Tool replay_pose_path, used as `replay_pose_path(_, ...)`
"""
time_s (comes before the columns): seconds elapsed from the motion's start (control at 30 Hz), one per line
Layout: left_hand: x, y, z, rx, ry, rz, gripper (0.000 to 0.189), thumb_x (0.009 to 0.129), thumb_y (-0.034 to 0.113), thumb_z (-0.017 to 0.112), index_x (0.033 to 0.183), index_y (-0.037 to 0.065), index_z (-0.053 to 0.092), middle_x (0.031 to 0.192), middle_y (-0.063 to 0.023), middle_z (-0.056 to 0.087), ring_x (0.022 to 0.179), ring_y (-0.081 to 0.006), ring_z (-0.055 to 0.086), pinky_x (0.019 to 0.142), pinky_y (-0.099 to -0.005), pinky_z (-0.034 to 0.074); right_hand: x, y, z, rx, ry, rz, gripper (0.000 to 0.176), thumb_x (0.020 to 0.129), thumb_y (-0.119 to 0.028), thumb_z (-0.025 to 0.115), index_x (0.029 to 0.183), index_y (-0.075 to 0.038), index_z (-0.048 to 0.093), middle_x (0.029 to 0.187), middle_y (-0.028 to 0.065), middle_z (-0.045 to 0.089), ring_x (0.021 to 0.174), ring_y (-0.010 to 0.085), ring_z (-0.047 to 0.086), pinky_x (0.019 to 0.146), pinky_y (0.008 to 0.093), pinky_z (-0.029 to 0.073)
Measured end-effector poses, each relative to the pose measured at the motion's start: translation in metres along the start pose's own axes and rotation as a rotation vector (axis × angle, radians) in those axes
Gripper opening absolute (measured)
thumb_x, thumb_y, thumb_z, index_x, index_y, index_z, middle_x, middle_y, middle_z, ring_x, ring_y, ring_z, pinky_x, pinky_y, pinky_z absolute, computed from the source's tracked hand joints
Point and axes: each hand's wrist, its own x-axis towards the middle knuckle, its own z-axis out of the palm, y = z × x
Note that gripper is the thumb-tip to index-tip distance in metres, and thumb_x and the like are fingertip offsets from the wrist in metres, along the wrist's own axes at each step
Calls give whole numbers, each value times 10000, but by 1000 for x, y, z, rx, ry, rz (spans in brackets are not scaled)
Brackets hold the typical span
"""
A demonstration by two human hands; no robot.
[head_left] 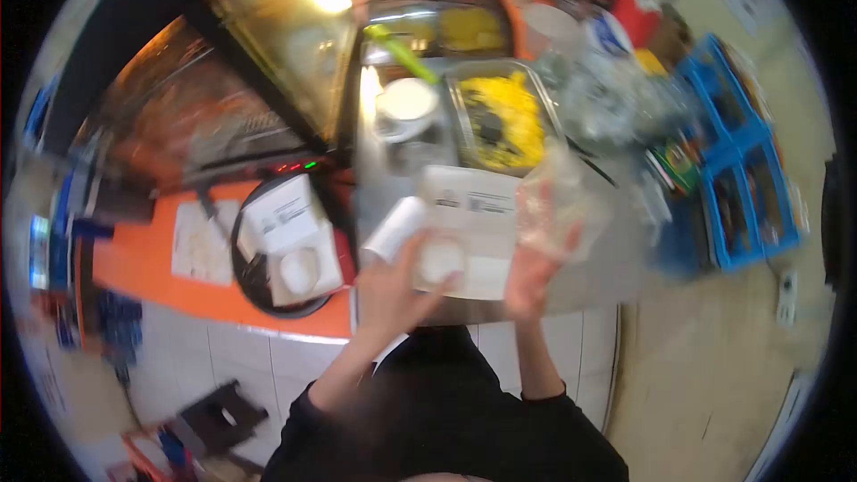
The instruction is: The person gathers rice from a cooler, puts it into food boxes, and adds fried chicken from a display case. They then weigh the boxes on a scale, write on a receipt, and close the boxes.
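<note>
Two hands are seen nearest the camera, at the ends of dark sleeves [446, 411]. What is held in them?

The left hand [390, 293] is closed on the lower edge of a white carton [473, 214]. Its thumb is laid over the near corner, beside a round white tub [439, 259] that sits in the carton. The right hand [534, 272] is raised, and its fingers [571, 239] are pinched on a clear plastic bag [561, 201], which is held upright against the carton's right side. Much is blurred, so what the bag contains cannot be told.

Where is the carton kept?

It is held between both hands, over the near edge of a steel tabletop [616, 263]. A white roll [393, 228] is seen just beside its left edge.

And what is found to the side?

To the left, a black round tray [254, 284] is set on an orange tabletop [125, 268]. White boxes [286, 214] are carried on it, one of them open with a round white thing inside.

What is seen further off?

Beyond the carton, a white bowl [406, 100] is placed just beside a metal pan of yellow food [504, 120]. A green utensil [402, 52] is laid behind the bowl, and a second pan [469, 29] with more yellow food is seen behind that. A glass display case [286, 54] is lit at the far left. Blue crates [741, 178] are stacked at the right, well apart from the hands.
</note>
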Motion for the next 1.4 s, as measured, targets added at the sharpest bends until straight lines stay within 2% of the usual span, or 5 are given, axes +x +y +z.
replay_pose_path(0.1,-6,-12,-8,-79,356,199,435,598,195,757,967,32,593,936,-150,615,852,-305,602,735,-368,469,-90,26,17,150,-361,524,624,760,-154,494,1322,24,287,1391,183,229,1265,297,269,1061,420,133)
replay_pose_path(0.27,-41,-64,-47,75,512,175,332,542,110,736,860,75,646,933,-126,622,856,-287,608,733,-361,471,-58,33,101,325,-86,807,619,762,-136,541,1315,0,299,1332,137,336,1194,236,358,999,377,277)
replay_pose_path(0.73,-91,-275,-204,110,658,175,199,604,87,734,775,99,632,916,-88,631,805,-257,596,672,-332,452,-95,120,388,343,-416,663,942,772,-743,179,1377,-20,177,1434,86,198,1303,194,192,1068,306,93)
replay_pose_path(1.2,-117,-329,-232,-212,395,616,300,665,46,649,960,101,650,919,-76,608,795,-241,611,640,-355,497,-76,153,472,686,-80,885,897,763,-719,335,1364,-62,231,1404,125,220,1230,329,317,961,436,330)
replay_pose_path(1.4,-107,-372,-270,-601,59,-6,467,745,135,676,1166,87,481,1082,-108,573,918,-241,594,681,-301,486,41,241,345,-781,230,66,704,804,-455,557,1285,11,338,1278,161,408,1093,290,478,925,366,387)
